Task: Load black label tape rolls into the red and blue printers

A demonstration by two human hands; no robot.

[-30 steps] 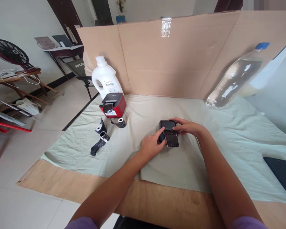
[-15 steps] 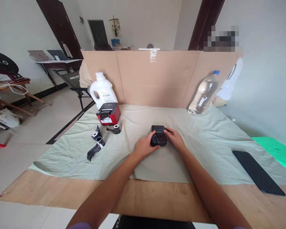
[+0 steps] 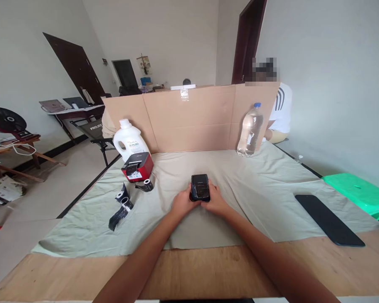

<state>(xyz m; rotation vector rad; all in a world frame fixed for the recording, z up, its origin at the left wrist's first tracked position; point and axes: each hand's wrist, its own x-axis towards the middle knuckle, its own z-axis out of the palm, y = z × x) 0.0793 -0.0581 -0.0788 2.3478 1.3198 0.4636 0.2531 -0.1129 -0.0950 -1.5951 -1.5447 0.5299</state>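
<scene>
A small black label printer [image 3: 200, 187] sits on the pale green cloth [image 3: 255, 185] in the middle of the table. My left hand [image 3: 180, 203] grips its left side and my right hand [image 3: 215, 202] grips its right side, fingers curled against it. A red and black label printer [image 3: 137, 166] stands farther left. Two black tape rolls with loose strips [image 3: 122, 205] lie on the cloth to the left, and another small roll [image 3: 146, 184] lies in front of the red printer.
A white detergent jug [image 3: 129, 141] and a clear water bottle [image 3: 250, 130] stand against a cardboard screen [image 3: 192, 118]. A black phone [image 3: 329, 219] lies at the right. A green stool [image 3: 358, 192] is beyond it. A person in a white shirt [image 3: 279, 111] sits behind the screen.
The view has tilted up and back. The printer's open flap is now closed, and both hands have drawn in to hold the printer by its sides.
</scene>
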